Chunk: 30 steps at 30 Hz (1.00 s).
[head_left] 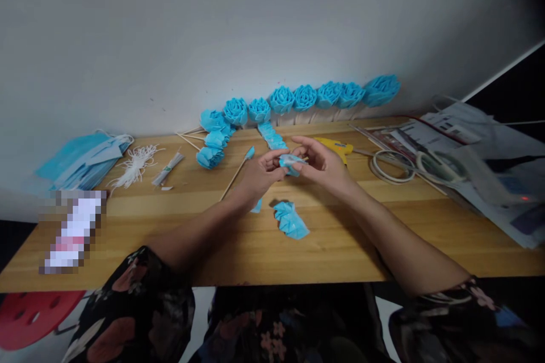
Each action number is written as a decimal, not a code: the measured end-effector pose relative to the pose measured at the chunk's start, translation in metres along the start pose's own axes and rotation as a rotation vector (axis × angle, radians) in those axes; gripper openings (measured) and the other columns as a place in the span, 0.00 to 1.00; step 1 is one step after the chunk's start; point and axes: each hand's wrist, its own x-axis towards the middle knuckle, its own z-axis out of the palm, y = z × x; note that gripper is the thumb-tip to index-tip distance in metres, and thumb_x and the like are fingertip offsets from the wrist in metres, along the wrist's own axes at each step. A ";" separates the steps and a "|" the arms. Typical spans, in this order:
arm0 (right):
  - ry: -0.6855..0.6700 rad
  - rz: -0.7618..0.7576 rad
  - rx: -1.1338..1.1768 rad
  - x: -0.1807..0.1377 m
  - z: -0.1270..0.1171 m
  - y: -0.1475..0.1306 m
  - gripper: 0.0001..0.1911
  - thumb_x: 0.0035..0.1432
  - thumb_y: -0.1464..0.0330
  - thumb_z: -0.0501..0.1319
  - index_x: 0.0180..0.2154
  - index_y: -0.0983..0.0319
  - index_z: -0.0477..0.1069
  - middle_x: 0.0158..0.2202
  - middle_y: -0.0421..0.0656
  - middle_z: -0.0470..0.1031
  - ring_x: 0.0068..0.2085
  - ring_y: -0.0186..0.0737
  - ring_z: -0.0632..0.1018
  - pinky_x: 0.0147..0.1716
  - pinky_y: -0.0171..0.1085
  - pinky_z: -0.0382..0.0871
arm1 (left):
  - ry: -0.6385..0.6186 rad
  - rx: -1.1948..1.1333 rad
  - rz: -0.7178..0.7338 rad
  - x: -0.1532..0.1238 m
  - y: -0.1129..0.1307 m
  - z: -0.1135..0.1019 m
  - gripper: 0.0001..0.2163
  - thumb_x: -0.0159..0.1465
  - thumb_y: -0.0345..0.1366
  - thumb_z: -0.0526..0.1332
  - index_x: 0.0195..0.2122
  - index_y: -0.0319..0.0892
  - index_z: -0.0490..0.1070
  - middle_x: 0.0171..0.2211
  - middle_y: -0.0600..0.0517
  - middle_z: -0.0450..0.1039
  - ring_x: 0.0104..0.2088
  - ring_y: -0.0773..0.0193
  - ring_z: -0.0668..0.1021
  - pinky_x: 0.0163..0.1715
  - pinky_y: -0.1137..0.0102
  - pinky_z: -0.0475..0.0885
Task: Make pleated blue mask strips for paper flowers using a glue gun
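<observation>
Both hands meet over the middle of the table around a small blue fabric petal (291, 163). My left hand (264, 173) pinches its left side, while my right hand (320, 163) grips its right side between thumb and fingers. Just below the hands lie several folded blue petals in a loose pile (291, 220). To the left of my left hand is a thin wooden stick with a blue tip (250, 152). Behind the hands, a strip of overlapping blue petals (271, 135) runs back towards the wall.
Several blue flowers (281, 100) on sticks line the wall. At the left are stacked blue masks (87, 161), white cords (138, 164), a wire bundle (168, 169) and a blurred phone-like object (72, 232). A yellow glue gun (336, 148), cable (392, 167) and papers (506, 173) occupy the right.
</observation>
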 end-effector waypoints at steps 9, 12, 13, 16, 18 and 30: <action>-0.001 0.012 -0.207 -0.003 0.003 -0.005 0.30 0.51 0.62 0.71 0.56 0.57 0.71 0.40 0.42 0.77 0.39 0.41 0.78 0.40 0.42 0.73 | -0.059 0.214 0.084 -0.002 -0.001 0.003 0.31 0.54 0.27 0.66 0.61 0.37 0.68 0.28 0.57 0.70 0.29 0.69 0.71 0.32 0.71 0.66; 0.033 0.054 -0.108 0.000 0.001 -0.001 0.25 0.56 0.60 0.68 0.54 0.59 0.72 0.34 0.40 0.76 0.32 0.38 0.75 0.33 0.39 0.71 | -0.054 0.268 0.097 -0.003 0.001 0.002 0.30 0.55 0.27 0.66 0.61 0.40 0.68 0.28 0.58 0.69 0.28 0.70 0.71 0.31 0.72 0.65; 0.047 0.064 -0.070 0.000 0.000 0.000 0.24 0.57 0.60 0.67 0.54 0.60 0.72 0.32 0.40 0.76 0.30 0.37 0.75 0.32 0.39 0.70 | -0.050 0.264 0.100 -0.003 0.001 0.002 0.30 0.55 0.27 0.66 0.61 0.41 0.68 0.28 0.58 0.69 0.28 0.69 0.71 0.31 0.72 0.64; 0.071 0.067 0.010 0.002 0.000 0.001 0.22 0.56 0.59 0.68 0.51 0.59 0.73 0.32 0.39 0.77 0.30 0.37 0.75 0.31 0.38 0.70 | -0.037 0.195 0.087 -0.002 0.002 0.001 0.28 0.55 0.28 0.67 0.59 0.41 0.70 0.29 0.56 0.70 0.30 0.69 0.72 0.32 0.71 0.65; 0.081 0.056 0.035 0.002 0.001 0.000 0.21 0.55 0.59 0.68 0.50 0.59 0.74 0.33 0.40 0.78 0.31 0.37 0.76 0.31 0.38 0.70 | -0.041 0.130 0.051 -0.001 0.001 -0.001 0.27 0.55 0.29 0.68 0.58 0.41 0.72 0.30 0.55 0.72 0.30 0.68 0.72 0.33 0.71 0.65; 0.120 0.025 -0.072 0.000 0.002 -0.005 0.18 0.53 0.58 0.70 0.45 0.58 0.78 0.37 0.42 0.80 0.36 0.40 0.78 0.34 0.39 0.72 | -0.053 0.054 -0.029 0.003 -0.003 -0.007 0.12 0.54 0.42 0.71 0.35 0.41 0.82 0.28 0.53 0.76 0.29 0.68 0.70 0.35 0.70 0.66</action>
